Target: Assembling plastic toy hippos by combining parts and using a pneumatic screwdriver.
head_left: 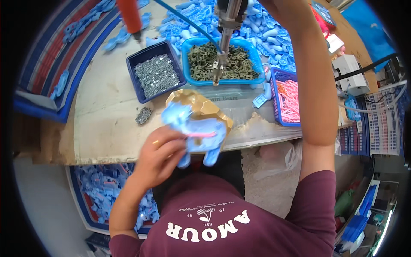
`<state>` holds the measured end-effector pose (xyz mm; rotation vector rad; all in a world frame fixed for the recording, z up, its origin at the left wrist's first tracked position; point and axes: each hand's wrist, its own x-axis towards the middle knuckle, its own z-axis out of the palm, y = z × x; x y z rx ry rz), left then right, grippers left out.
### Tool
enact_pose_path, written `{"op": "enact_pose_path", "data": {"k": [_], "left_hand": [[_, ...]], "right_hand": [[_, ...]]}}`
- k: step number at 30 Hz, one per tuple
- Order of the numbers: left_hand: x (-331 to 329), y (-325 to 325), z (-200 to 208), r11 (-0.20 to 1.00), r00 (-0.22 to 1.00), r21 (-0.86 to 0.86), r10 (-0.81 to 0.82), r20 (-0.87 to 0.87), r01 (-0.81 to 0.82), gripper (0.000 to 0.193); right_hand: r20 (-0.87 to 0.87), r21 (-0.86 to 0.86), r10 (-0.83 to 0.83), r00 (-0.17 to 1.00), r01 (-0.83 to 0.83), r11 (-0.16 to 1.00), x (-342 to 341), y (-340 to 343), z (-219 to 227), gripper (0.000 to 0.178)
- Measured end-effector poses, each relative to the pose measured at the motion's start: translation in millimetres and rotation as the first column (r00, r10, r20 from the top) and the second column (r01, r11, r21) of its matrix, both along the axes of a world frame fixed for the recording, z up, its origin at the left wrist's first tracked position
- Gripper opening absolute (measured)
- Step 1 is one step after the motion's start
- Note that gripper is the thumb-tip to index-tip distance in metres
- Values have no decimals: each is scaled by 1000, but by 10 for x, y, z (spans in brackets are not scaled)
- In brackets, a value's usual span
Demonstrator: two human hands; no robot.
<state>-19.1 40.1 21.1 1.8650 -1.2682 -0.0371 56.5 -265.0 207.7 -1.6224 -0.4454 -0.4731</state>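
My left hand [162, 152] pinches a light blue, animal-shaped plastic toy shell [207, 128] by one side, over the table's near edge. A thin pink strip [201, 135] lies along the shell, which is slightly blurred. Just behind it sits a gold-coloured moulded holder [205, 105], partly covered by the shell. A vertical metal driver [220, 60] hangs above the holder. My right arm stretches up to the far edge of the view, over the blue pieces; only part of my right hand [280, 6] shows there, its fingers cut off.
Beyond the holder stand a dark blue tray of small metal pieces [132, 64] and a bright blue tray of greenish-brown parts [186, 70]. A basket of pink strips [276, 109] is at right. Blue shells [269, 34] are heaped behind. An orange-red tool [129, 17] hangs at upper left.
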Motion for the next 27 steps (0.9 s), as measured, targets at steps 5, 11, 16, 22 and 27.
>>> {"op": "enact_pose_path", "data": {"k": [5,11,16,22,27], "left_hand": [[18,1105,848,971,928,206,183,-325,-120,8],[-402,2404,578,404,701,712,693,172,-574,28],[-219,1902,565,497,668,662,744,8,-561,38],[148,775,526,828,955,484,289,64,-283,33],[127,-195,293,976,999,217,-24,-44,33,30]], "right_hand": [[-83,-606,-394,915,267,750,107,-1697,-734,33],[50,-900,-879,474,402,166,-329,-2967,-2010,30],[265,-950,-910,319,250,-189,-490,-2609,-2217,39],[105,-821,-861,497,533,207,-698,-2832,-2000,29],[-63,-826,-757,651,391,405,-627,-2422,-1963,26]]}}
